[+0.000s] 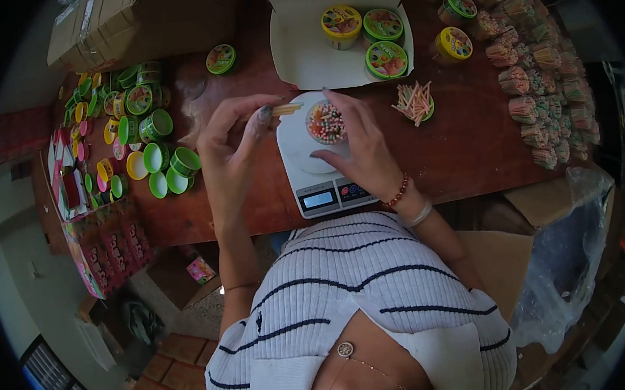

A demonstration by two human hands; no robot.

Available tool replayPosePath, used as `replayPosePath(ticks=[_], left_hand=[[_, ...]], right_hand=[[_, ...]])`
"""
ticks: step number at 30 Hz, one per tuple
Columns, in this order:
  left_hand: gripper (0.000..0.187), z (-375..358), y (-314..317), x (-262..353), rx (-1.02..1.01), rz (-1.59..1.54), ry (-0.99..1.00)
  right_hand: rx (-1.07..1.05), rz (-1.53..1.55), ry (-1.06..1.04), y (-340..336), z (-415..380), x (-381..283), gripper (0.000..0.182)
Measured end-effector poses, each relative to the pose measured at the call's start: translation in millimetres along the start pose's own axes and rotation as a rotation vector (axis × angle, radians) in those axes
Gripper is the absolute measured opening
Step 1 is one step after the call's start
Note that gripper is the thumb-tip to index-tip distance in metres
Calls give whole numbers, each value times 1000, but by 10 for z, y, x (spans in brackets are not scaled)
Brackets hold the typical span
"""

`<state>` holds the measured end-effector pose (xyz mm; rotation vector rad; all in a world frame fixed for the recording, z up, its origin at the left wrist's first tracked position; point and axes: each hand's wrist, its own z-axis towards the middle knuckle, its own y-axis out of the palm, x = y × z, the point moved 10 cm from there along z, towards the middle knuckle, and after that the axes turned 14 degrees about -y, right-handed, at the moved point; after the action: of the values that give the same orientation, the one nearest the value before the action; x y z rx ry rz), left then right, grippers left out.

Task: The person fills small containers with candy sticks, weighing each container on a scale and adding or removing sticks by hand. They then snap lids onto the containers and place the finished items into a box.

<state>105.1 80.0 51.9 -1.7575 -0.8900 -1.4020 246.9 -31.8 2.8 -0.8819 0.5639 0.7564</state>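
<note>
My left hand [239, 131] pinches a few thin pale sticks [287, 110] between thumb and fingers, just left of a round cup [326, 124]. The cup is filled with upright sticks with pink, white and green tips, and it stands on a white digital scale [297, 160]. My right hand [361, 137] curves around the cup's right side, with the thumb below and the fingers above. A small heap of loose sticks [413, 103] lies on a green lid to the right of the scale. The scale's display is lit, but its digits are too small to read.
An open white box [296, 58] holds several lidded tubs [386, 61]. More tubs [454, 44] stand to its right. Many bundles of sticks [538, 99] fill the table's right end. Green and yellow rings and lids [154, 126] are piled at left, near a cardboard box [105, 32].
</note>
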Motion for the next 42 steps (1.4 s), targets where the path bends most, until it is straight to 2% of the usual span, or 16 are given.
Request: replayPosePath(ticks=[3,5,7,8,9,11,12,19,24,33,42], left_hand=[[13,-85,-169,103,47,96,61],[14,-147,-218,77,55,162,17],[15,-141,-181,41,51,200,19],[15,-96,-149,48,58,235,38],[15,-87,-136,36,62,233,38],[16,-78,-37,26,23,311,59],[16,-61,-8,25,26,308,62],[16,-30,308,126,-21,502,192],[15,-29,389,250,1,599,258],[14,-19,348,211,44,526,187],[15,11,551,197,24,604,335]], right_hand=[[29,123,83,-24,-19,-48,78],[80,148,74,-83,46,-101,75],[88,192,193,-34,-19,72,74],[183,180,149,-72,-26,79,73],[179,181,146,-55,-33,97,73],[262,240,268,-72,-117,228,73],[281,185,187,-111,-78,144,73],[224,45,155,-187,-39,93,69],[250,-85,31,-244,-44,-32,70],[300,-2,112,-239,-127,120,71],[275,-42,56,-177,-129,81,74]])
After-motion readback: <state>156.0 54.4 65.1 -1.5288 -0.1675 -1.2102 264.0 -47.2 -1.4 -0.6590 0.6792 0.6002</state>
